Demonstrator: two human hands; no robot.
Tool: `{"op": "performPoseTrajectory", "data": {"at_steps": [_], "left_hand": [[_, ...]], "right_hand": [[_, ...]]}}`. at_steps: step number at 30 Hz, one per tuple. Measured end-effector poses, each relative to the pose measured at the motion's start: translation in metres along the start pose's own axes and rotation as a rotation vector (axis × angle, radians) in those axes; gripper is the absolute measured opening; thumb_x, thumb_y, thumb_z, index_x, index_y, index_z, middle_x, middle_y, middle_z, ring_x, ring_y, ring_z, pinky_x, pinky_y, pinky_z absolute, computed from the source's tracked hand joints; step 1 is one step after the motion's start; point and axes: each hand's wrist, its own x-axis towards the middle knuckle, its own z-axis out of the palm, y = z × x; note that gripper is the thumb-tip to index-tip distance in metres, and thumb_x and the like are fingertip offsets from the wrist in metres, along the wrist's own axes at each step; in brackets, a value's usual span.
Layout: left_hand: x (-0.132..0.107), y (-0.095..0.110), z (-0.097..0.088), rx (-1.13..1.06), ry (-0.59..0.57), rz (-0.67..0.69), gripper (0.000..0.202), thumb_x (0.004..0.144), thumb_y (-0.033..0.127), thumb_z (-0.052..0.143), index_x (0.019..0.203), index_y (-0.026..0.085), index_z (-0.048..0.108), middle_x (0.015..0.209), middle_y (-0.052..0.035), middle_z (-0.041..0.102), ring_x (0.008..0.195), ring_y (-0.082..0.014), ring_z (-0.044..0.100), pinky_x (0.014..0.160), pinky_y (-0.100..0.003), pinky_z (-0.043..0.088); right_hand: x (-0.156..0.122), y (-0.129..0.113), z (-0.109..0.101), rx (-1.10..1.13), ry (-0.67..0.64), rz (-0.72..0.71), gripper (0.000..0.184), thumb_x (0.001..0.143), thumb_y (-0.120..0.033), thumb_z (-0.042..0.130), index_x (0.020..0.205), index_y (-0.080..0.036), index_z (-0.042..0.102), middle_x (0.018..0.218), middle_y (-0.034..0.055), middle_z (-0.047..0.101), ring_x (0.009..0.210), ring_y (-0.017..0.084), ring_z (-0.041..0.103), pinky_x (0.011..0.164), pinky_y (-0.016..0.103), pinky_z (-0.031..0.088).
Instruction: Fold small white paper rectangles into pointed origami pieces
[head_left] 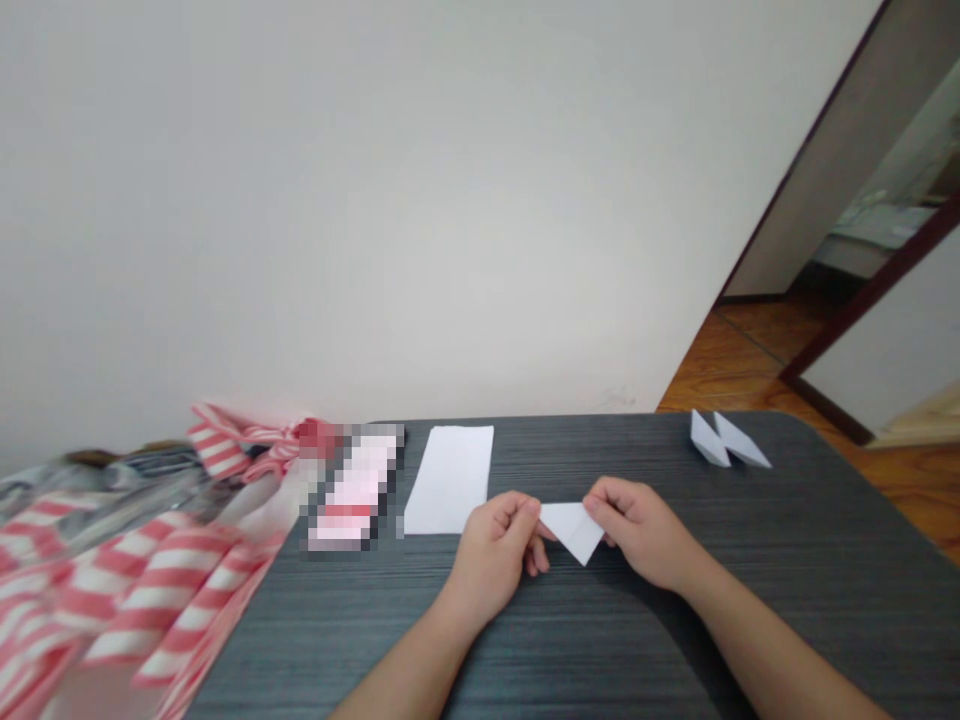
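A small white sheet of folded paper point(571, 530) is held between my two hands above the dark table, one corner pointing down toward me. My left hand point(496, 548) pinches its left corner between thumb and fingers. At the right corner, my right hand point(637, 525) grips the paper the same way, thumb on top. A crease or overlapping flap shows on the right part of the paper. Just behind my left hand lies a stack of white paper point(452, 478), its near right corner hidden by the hand.
Two folded white paper pieces point(729, 440) stand at the table's back right. A blurred-out pink and white item point(352, 490) lies left of the stack. Red-and-white striped cloth point(161, 580) is heaped beside the dark table point(360, 620). A wall point(450, 200) rises behind.
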Motion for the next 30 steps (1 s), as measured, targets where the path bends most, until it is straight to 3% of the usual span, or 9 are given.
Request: {"op": "performPoseTrajectory", "data": {"at_steps": [10, 17, 21, 26, 30], "left_hand": [[0.003, -0.004, -0.001, -0.037, 0.028, 0.013, 0.033, 0.086, 0.044, 0.056, 0.075, 0.014, 0.059, 0.043, 0.0014, 0.057, 0.038, -0.0098, 0.048, 0.042, -0.019, 0.037], [0.002, -0.007, -0.002, -0.169, -0.081, 0.038, 0.043, 0.085, 0.045, 0.057, 0.113, 0.012, 0.059, 0.051, -0.0007, 0.063, 0.044, -0.0129, 0.055, 0.047, -0.023, 0.043], [0.001, -0.007, -0.002, -0.164, -0.107, 0.046, 0.043, 0.086, 0.044, 0.057, 0.114, 0.012, 0.059, 0.054, -0.0019, 0.064, 0.047, -0.0137, 0.057, 0.049, -0.024, 0.044], [0.001, -0.003, 0.000, -0.102, -0.050, 0.064, 0.040, 0.084, 0.044, 0.058, 0.106, 0.011, 0.062, 0.055, -0.0009, 0.062, 0.048, -0.0134, 0.057, 0.050, -0.024, 0.045], [0.001, 0.000, 0.001, -0.042, -0.015, 0.093, 0.035, 0.085, 0.041, 0.056, 0.104, 0.011, 0.064, 0.058, -0.0007, 0.062, 0.050, -0.0127, 0.056, 0.051, -0.024, 0.046]], "right_hand": [[0.001, 0.004, 0.003, 0.106, -0.018, 0.037, 0.032, 0.093, -0.040, 0.048, 0.070, -0.018, 0.054, 0.056, -0.0029, 0.053, 0.052, 0.012, 0.049, 0.051, 0.022, 0.036], [0.002, 0.008, 0.004, 0.160, -0.018, 0.058, 0.036, 0.093, -0.045, 0.047, 0.071, -0.018, 0.055, 0.055, -0.0033, 0.051, 0.050, 0.011, 0.048, 0.049, 0.022, 0.036], [0.001, 0.010, 0.005, 0.144, -0.079, 0.043, 0.032, 0.094, -0.040, 0.047, 0.072, -0.017, 0.056, 0.057, -0.0031, 0.052, 0.052, 0.011, 0.048, 0.050, 0.021, 0.037], [0.002, 0.003, 0.004, 0.029, -0.091, -0.110, 0.023, 0.093, -0.030, 0.051, 0.088, -0.018, 0.069, 0.078, 0.0027, 0.065, 0.072, 0.016, 0.059, 0.067, 0.026, 0.045], [0.003, -0.002, 0.004, -0.023, -0.099, -0.224, 0.022, 0.093, -0.027, 0.053, 0.100, -0.021, 0.073, 0.088, 0.0052, 0.068, 0.082, 0.018, 0.061, 0.075, 0.029, 0.047]]}}
